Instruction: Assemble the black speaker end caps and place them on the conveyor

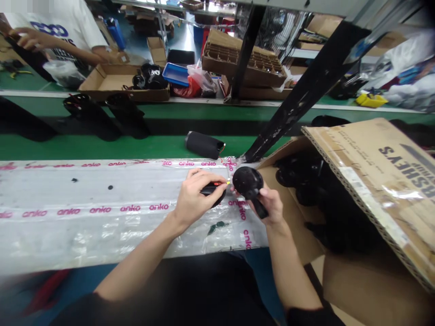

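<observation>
My left hand (197, 195) is closed over a dark rounded part (219, 199) above the plastic-covered worktop. A small yellowish-white wire connector (228, 182) with a bit of red wire shows at its fingertips. Most of that part is hidden under my fingers. To the right, my right hand (273, 204) grips a black part with a round head and a short stem (248, 181), its round face turned up. The two held pieces are close together. Just beyond them, a black cylindrical speaker body (203, 145) lies on its side, with thin wires at its right end.
An open cardboard box (380, 181) with black parts stands at right. A slanted black post (299, 86) rises behind my right hand. Black cylinders (127, 115) stand along the green conveyor at left. Across it, a person (68, 36) works beside a shallow carton (112, 81).
</observation>
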A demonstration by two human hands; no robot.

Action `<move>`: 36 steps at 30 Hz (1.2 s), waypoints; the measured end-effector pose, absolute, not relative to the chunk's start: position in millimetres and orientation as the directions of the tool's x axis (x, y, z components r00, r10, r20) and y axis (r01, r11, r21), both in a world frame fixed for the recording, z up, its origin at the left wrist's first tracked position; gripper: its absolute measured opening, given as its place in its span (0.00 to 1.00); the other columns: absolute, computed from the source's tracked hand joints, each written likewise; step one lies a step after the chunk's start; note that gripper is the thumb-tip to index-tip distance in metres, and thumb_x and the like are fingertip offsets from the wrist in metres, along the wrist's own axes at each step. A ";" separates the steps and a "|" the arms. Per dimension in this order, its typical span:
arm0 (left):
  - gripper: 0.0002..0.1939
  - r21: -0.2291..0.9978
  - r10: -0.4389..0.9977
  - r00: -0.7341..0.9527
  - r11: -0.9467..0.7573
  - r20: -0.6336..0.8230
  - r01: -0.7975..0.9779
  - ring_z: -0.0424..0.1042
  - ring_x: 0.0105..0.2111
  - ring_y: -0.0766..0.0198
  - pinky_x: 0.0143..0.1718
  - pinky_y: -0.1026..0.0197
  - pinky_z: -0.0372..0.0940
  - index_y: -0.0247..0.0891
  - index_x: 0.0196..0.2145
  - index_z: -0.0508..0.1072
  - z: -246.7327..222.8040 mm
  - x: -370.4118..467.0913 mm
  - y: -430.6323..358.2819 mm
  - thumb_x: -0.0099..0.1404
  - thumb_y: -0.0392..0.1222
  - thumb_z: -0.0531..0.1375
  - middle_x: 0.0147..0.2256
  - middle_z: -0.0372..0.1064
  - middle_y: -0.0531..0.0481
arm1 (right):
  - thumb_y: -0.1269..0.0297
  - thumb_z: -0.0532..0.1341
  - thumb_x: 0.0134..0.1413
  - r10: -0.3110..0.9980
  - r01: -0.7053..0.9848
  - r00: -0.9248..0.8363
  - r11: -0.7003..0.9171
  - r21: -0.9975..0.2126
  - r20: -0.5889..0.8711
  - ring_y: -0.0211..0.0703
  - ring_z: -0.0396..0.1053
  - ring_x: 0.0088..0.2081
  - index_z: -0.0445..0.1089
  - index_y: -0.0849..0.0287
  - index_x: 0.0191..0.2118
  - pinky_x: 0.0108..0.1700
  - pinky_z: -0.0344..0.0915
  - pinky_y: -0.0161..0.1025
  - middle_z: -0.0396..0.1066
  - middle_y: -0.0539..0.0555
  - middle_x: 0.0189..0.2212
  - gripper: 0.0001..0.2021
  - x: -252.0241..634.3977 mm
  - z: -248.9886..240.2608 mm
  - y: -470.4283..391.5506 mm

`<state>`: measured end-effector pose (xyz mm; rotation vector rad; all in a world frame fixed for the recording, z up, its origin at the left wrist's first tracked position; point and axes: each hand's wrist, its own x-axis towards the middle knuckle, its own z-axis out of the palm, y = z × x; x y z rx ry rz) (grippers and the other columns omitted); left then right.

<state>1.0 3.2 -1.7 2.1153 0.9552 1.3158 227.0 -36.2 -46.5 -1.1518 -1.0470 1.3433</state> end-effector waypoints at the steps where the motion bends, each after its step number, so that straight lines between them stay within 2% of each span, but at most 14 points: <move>1: 0.01 0.704 0.765 0.318 -0.641 0.559 0.305 0.83 0.39 0.60 0.53 0.50 0.67 0.42 0.40 0.81 -0.5 -0.1 3.8 0.72 0.37 0.68 0.39 0.85 0.52 | 0.43 0.55 0.57 0.998 -0.235 -0.016 -0.063 -0.970 -0.061 0.63 0.79 0.51 0.66 0.52 0.63 0.53 0.76 0.60 0.78 0.60 0.55 0.31 226.6 -41.8 -36.4; 4: 0.02 0.714 0.765 0.390 -0.632 0.512 0.302 0.83 0.40 0.59 0.53 0.50 0.67 0.44 0.40 0.81 3.1 -3.9 6.8 0.72 0.39 0.68 0.39 0.85 0.53 | 0.42 0.55 0.53 1.000 -0.210 -0.003 -0.008 -0.978 -0.007 0.67 0.77 0.58 0.67 0.54 0.64 0.56 0.76 0.62 0.79 0.62 0.57 0.35 219.9 -30.6 -33.0; 8: 0.01 0.717 0.774 0.400 -0.619 0.490 0.320 0.83 0.40 0.58 0.54 0.49 0.67 0.45 0.39 0.81 5.0 -4.9 9.5 0.72 0.39 0.68 0.39 0.85 0.53 | 0.41 0.56 0.52 0.994 -0.095 -0.077 0.071 -0.993 0.078 0.68 0.73 0.64 0.58 0.54 0.71 0.62 0.73 0.64 0.72 0.62 0.67 0.42 213.5 -20.5 -26.9; 13: 0.03 0.667 0.758 0.375 -0.650 0.534 0.363 0.83 0.39 0.59 0.51 0.51 0.68 0.43 0.39 0.80 3.7 1.6 8.1 0.71 0.36 0.67 0.38 0.85 0.53 | 0.38 0.63 0.55 0.964 0.047 -0.149 0.231 -0.972 0.222 0.67 0.66 0.71 0.59 0.49 0.69 0.70 0.67 0.62 0.66 0.60 0.71 0.40 213.0 -10.4 -31.5; 16: 0.03 0.659 0.759 0.338 -0.651 0.557 0.377 0.82 0.42 0.58 0.51 0.52 0.70 0.42 0.42 0.78 2.0 2.5 6.5 0.73 0.36 0.65 0.41 0.84 0.51 | 0.45 0.69 0.58 0.936 0.105 -0.165 0.331 -0.938 0.312 0.63 0.64 0.72 0.61 0.46 0.69 0.70 0.67 0.60 0.65 0.59 0.71 0.37 210.1 -5.0 -36.1; 18: 0.03 0.693 0.785 0.296 -0.619 0.544 0.368 0.81 0.44 0.58 0.50 0.53 0.72 0.42 0.44 0.76 0.4 0.0 4.9 0.73 0.37 0.66 0.41 0.82 0.49 | 0.48 0.70 0.59 0.944 0.130 -0.155 0.311 -0.942 0.290 0.61 0.68 0.68 0.61 0.46 0.70 0.67 0.71 0.58 0.65 0.59 0.71 0.37 207.7 -3.2 -37.2; 21: 0.09 0.793 0.843 0.244 -0.536 0.480 0.289 0.81 0.43 0.60 0.49 0.55 0.74 0.42 0.45 0.74 -3.6 -5.5 1.3 0.70 0.37 0.69 0.40 0.80 0.50 | 0.42 0.69 0.59 0.965 0.088 -0.108 0.249 -0.965 0.239 0.61 0.72 0.64 0.60 0.47 0.70 0.64 0.74 0.57 0.67 0.60 0.69 0.39 205.2 -5.7 -35.6; 25: 0.09 0.884 0.890 0.139 -0.451 0.434 0.124 0.82 0.43 0.59 0.49 0.54 0.76 0.41 0.42 0.73 -11.9 -5.0 -3.0 0.70 0.39 0.70 0.40 0.80 0.49 | 0.34 0.65 0.58 0.969 0.052 -0.081 0.237 -0.970 0.232 0.62 0.69 0.67 0.57 0.45 0.71 0.68 0.70 0.59 0.66 0.59 0.70 0.41 203.0 -15.9 -31.7; 28: 0.07 0.903 0.912 0.046 -0.411 0.408 0.127 0.82 0.41 0.60 0.47 0.55 0.76 0.41 0.40 0.75 -15.7 0.9 -3.6 0.70 0.42 0.70 0.38 0.80 0.50 | 0.33 0.63 0.59 0.969 0.066 -0.082 0.238 -0.969 0.233 0.62 0.67 0.70 0.54 0.44 0.72 0.69 0.69 0.60 0.62 0.58 0.73 0.42 201.0 -21.0 -31.1; 32: 0.02 0.853 0.888 0.088 -0.458 0.451 0.248 0.81 0.42 0.59 0.49 0.53 0.76 0.42 0.42 0.78 -10.0 1.6 -2.6 0.71 0.38 0.68 0.40 0.81 0.50 | 0.36 0.65 0.59 0.969 0.021 -0.092 0.233 -0.972 0.230 0.61 0.68 0.69 0.54 0.43 0.72 0.69 0.69 0.59 0.63 0.57 0.72 0.41 199.1 -18.3 -33.2; 36: 0.06 0.690 0.774 0.242 -0.632 0.585 0.352 0.80 0.42 0.58 0.52 0.48 0.74 0.43 0.42 0.80 -0.1 -4.9 -0.6 0.73 0.34 0.63 0.40 0.83 0.50 | 0.34 0.66 0.57 0.968 0.039 -0.118 0.229 -0.973 0.223 0.62 0.69 0.68 0.55 0.45 0.72 0.68 0.70 0.59 0.65 0.59 0.71 0.43 200.1 -10.4 -35.9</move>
